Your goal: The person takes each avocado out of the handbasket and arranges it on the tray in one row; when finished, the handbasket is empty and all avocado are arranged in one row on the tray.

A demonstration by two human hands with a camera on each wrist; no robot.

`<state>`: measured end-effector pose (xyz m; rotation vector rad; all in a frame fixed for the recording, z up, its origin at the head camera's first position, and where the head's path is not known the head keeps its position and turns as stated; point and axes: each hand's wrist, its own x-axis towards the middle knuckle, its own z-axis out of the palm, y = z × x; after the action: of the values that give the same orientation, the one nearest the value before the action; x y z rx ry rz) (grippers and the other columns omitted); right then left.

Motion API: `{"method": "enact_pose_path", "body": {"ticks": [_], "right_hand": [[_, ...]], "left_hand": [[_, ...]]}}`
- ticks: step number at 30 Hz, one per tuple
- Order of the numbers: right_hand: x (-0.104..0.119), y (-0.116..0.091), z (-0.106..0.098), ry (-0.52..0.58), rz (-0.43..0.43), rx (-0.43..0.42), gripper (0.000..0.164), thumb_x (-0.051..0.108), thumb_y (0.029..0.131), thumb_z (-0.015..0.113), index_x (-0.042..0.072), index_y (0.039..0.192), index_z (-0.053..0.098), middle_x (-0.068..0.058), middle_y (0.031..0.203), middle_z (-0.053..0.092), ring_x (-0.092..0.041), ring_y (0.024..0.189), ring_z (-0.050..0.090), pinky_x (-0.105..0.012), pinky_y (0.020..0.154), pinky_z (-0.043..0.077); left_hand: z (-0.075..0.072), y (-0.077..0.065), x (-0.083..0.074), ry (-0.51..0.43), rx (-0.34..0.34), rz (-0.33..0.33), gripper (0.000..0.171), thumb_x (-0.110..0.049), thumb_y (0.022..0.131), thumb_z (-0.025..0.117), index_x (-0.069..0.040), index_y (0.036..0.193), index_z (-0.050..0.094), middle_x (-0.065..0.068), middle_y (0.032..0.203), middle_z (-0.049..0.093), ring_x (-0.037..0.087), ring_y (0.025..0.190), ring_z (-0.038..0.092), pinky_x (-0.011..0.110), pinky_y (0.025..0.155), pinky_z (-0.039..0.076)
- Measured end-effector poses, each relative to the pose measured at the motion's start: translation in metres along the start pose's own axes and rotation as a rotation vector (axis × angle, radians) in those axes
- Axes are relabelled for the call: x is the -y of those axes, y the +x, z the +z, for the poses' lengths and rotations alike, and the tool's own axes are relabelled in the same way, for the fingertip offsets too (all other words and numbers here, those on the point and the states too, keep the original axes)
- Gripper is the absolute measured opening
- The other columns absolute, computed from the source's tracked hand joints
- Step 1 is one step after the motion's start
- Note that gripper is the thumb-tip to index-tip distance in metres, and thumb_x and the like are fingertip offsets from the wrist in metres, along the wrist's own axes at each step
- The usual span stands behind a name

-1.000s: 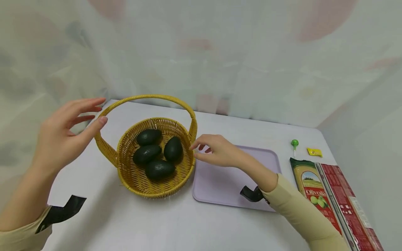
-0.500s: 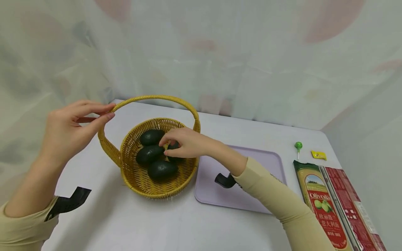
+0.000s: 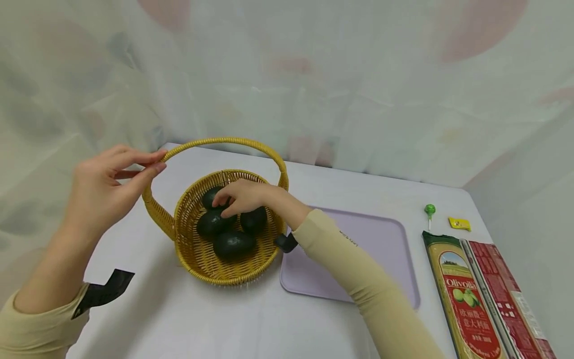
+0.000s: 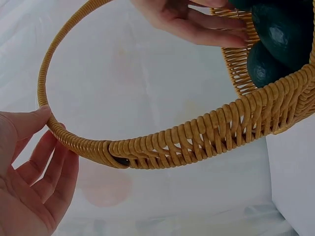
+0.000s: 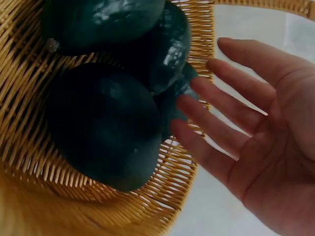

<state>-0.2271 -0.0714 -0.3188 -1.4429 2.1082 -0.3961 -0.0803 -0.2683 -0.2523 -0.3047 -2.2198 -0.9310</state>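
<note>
A round yellow wicker basket [image 3: 226, 280] with a tall arched handle [image 3: 228, 141] holds several dark green avocados [image 3: 233, 245]. At the left of the arch, my left hand [image 3: 105, 187] pinches the handle between thumb and fingers; the left wrist view shows this grip on the wrapped handle [image 4: 91, 146] up close. My right hand [image 3: 248, 195] hovers inside the basket, over the back avocados, and partly hides them. Its fingers are spread and loosely bent in the right wrist view, fingertips beside an avocado [image 5: 103, 128], with nothing in the palm.
A pale purple tray [image 3: 381, 237] lies right of the basket, partly under my right forearm. Farther right are a green lollipop [image 3: 430, 209], a yellow-wrapped candy [image 3: 459, 223], an Olivoilà pasta bag [image 3: 466, 299] and a red packet [image 3: 502, 289]. A patterned curtain [image 3: 341, 75] hangs behind the table.
My left hand has come onto the handle and taken hold of it. The right hand has moved left from the basket's right rim to above the avocados. The basket stays put.
</note>
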Motion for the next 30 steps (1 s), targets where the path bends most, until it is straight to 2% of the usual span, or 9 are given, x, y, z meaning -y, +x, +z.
{"method": "enact_pose_path", "body": {"ticks": [3, 7, 12, 16, 21, 30], "right_hand": [[0.001, 0.008, 0.005, -0.041, 0.036, 0.035, 0.042, 0.026, 0.098, 0.06, 0.017, 0.138, 0.055, -0.002, 0.136, 0.054, -0.014, 0.125, 0.05, -0.019, 0.098, 0.042], [0.004, 0.015, 0.012, -0.073, 0.041, 0.05, 0.044, 0.026, 0.098, 0.06, 0.016, 0.141, 0.053, -0.001, 0.139, 0.053, -0.013, 0.128, 0.046, -0.019, 0.1, 0.04], [0.007, 0.021, 0.018, -0.05, 0.01, 0.033, 0.044, 0.023, 0.096, 0.064, 0.015, 0.138, 0.055, -0.002, 0.131, 0.055, -0.013, 0.12, 0.05, -0.018, 0.093, 0.044], [0.009, 0.025, 0.023, -0.026, -0.015, 0.054, 0.048, 0.025, 0.094, 0.068, 0.016, 0.139, 0.054, -0.001, 0.126, 0.054, -0.01, 0.114, 0.051, -0.015, 0.089, 0.044], [0.011, 0.028, 0.027, -0.037, -0.045, 0.082, 0.053, 0.029, 0.091, 0.071, 0.018, 0.14, 0.054, 0.002, 0.128, 0.053, -0.009, 0.115, 0.05, -0.014, 0.09, 0.042], [0.012, 0.035, 0.031, -0.025, -0.021, 0.134, 0.061, 0.032, 0.088, 0.074, 0.021, 0.142, 0.05, 0.005, 0.138, 0.049, -0.008, 0.125, 0.045, -0.016, 0.097, 0.039]], "left_hand": [[0.0, -0.001, -0.001, -0.005, -0.008, 0.007, 0.029, 0.02, 0.072, 0.075, 0.004, 0.096, 0.076, -0.015, 0.088, 0.07, -0.003, 0.08, 0.06, 0.004, 0.073, 0.048], [-0.001, -0.001, -0.001, -0.015, -0.008, -0.004, 0.029, 0.02, 0.072, 0.075, 0.004, 0.097, 0.076, -0.017, 0.088, 0.069, -0.002, 0.08, 0.06, 0.004, 0.073, 0.048], [-0.002, -0.002, 0.0, -0.017, -0.006, -0.012, 0.028, 0.019, 0.072, 0.075, 0.004, 0.095, 0.076, -0.017, 0.09, 0.07, -0.002, 0.082, 0.061, 0.004, 0.073, 0.048], [-0.002, -0.002, 0.0, -0.022, -0.003, -0.019, 0.027, 0.02, 0.072, 0.075, 0.005, 0.095, 0.076, -0.018, 0.091, 0.07, -0.001, 0.083, 0.061, 0.005, 0.073, 0.048], [-0.003, -0.003, 0.0, -0.021, -0.003, -0.017, 0.026, 0.02, 0.073, 0.075, 0.005, 0.094, 0.075, -0.018, 0.092, 0.069, -0.001, 0.083, 0.062, 0.005, 0.073, 0.048], [-0.005, -0.004, 0.003, -0.019, 0.001, -0.018, 0.025, 0.02, 0.073, 0.075, 0.006, 0.093, 0.075, -0.018, 0.092, 0.07, -0.001, 0.084, 0.062, 0.004, 0.072, 0.048]]}}
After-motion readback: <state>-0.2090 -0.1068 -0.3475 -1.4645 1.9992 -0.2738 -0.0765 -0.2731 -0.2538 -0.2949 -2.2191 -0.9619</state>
